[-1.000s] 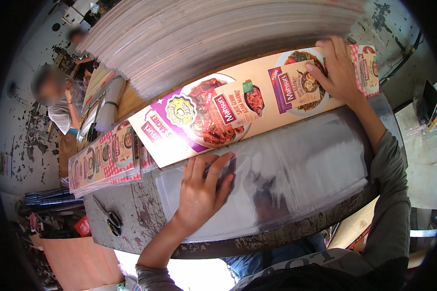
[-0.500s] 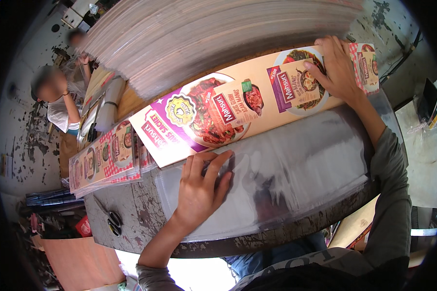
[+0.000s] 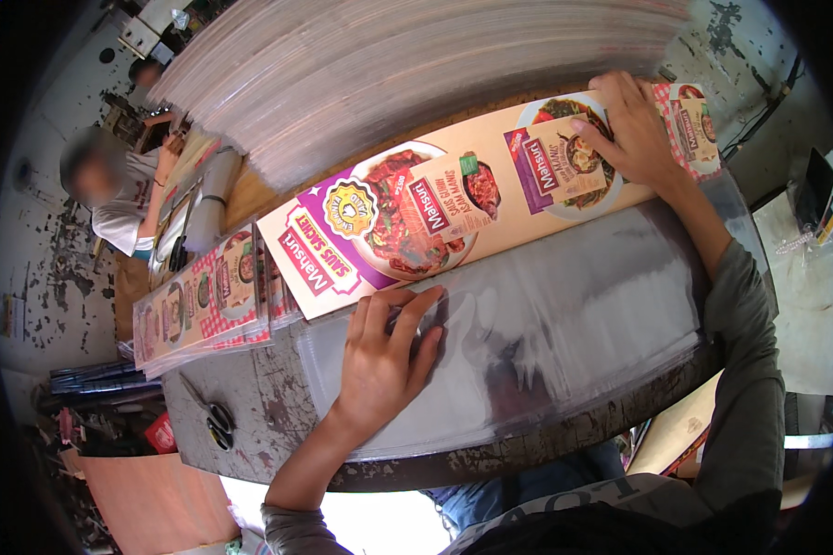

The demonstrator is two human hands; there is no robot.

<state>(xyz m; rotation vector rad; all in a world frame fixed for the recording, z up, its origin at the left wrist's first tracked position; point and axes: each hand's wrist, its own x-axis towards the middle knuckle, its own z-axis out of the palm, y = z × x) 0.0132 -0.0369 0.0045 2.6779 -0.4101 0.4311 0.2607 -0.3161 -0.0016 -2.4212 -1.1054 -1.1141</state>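
Left hand (image 3: 379, 344): resting with bent fingers on the clear sleeves (image 3: 574, 305); likely there to stop thin, slippery film from sliding; no way to tell if pinching or only pressing
Right hand (image 3: 637, 139): spread over the far right part of the long card (image 3: 491, 196); thumb on the picture side, fingers by the top edge; maybe to keep it straight; grip hard to judge
Both hands: well apart, one low and left, one high and right
Long card: slanted between the sleeves and the big stack (image 3: 416, 69); picture side up
Clear sleeves: flat on the near side of the worn table (image 3: 259, 402), likely for easy reach
Scissors (image 3: 218, 427): near the table's left edge, maybe to stay out of the way
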